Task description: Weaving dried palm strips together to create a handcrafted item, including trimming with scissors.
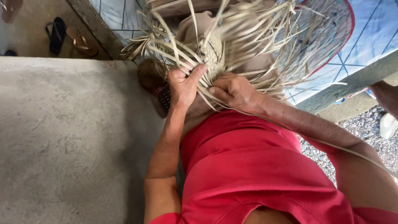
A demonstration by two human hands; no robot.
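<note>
Left hand (182, 87) pinches pale straw strips (232, 37) beside the woven patch (213, 54); right hand (236, 92) apparently clamps others. Keep tension even, strips flat.

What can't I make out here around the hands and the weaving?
- Head view: woven piece, blurred; its pattern and full shape are unclear.
- Left hand and right hand: fingertips hidden by straw strips.
- Dark object beside the left hand, mostly covered.
- Sandals, small; other footwear cut by the edge.

bare concrete slab (62, 137) left of straw strips (248, 37)
</note>
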